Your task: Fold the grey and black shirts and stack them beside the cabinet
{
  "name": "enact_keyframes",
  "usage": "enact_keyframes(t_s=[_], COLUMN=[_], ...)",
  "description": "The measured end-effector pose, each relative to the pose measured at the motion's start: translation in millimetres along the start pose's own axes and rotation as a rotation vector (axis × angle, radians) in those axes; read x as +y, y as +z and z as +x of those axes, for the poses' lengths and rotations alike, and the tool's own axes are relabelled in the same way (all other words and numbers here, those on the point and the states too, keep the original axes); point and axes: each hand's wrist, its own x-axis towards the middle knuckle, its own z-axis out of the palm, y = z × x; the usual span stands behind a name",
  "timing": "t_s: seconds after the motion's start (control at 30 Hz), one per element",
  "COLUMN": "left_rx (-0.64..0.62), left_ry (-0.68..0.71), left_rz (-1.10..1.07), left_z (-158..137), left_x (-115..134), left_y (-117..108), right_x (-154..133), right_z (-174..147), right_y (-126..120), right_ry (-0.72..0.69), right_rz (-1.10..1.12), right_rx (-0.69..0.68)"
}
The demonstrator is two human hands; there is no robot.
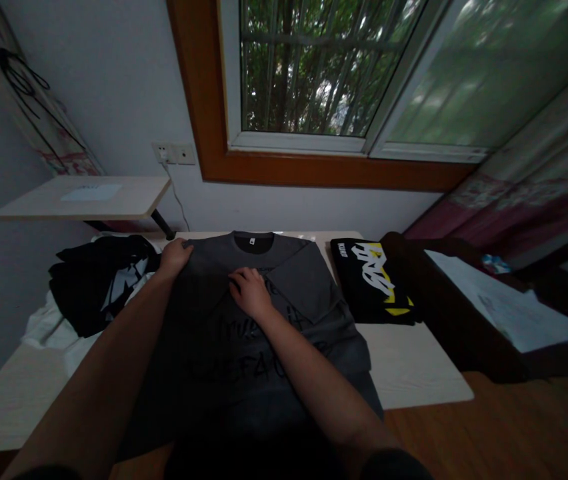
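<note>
A dark grey T-shirt (pixel 284 247) with black lettering lies spread over the table, its collar toward the wall and its lower part hanging past the near edge. My left hand (pixel 177 257) is closed on the shirt at its left shoulder, fingers pinching the cloth. On the upper chest, just below the collar, my right hand (pixel 251 292) lies palm down with its fingers apart, touching the fabric. My right forearm covers part of the lettering.
Black and white clothes (pixel 87 287) are heaped at the table's left. A folded black shirt with yellow and white print (pixel 371 280) lies right. A raised shelf (pixel 139 197) stands back left. Beyond the right edge sits a dark brown piece of furniture with a pale sheet (pixel 504 300).
</note>
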Motion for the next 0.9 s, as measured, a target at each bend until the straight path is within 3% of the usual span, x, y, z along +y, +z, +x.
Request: enact_keyframes(t_s=[0.53,0.6,0.7,0.8,0.9], left_rx=[0.090,0.170,0.250,0.084,-0.044], left_ry=[-0.035,0.037,0.306,0.572,0.637], left_rz=[0.097,0.113,0.147,0.168,0.213], left_z=[15.3,12.0,3.8,-6.0,-15.5], left_x=[-19.2,-16.5,-6.9,6.2,15.0], left_y=[10.7,10.6,12.3,20.8,35.3], right_x=[-0.6,1.5,6.3,10.4,11.8], right_z=[2.0,3.0,5.5,7.5,8.2], right_y=[-2.6,-1.5,2.7,7.7,10.1], right_ry=[-0.020,-0.029,-0.029,-0.026,-0.015], right_rz=[0.070,0.120,0.204,0.268,0.275], right_rx=[-0.030,-0.018,0.028,0.097,0.118])
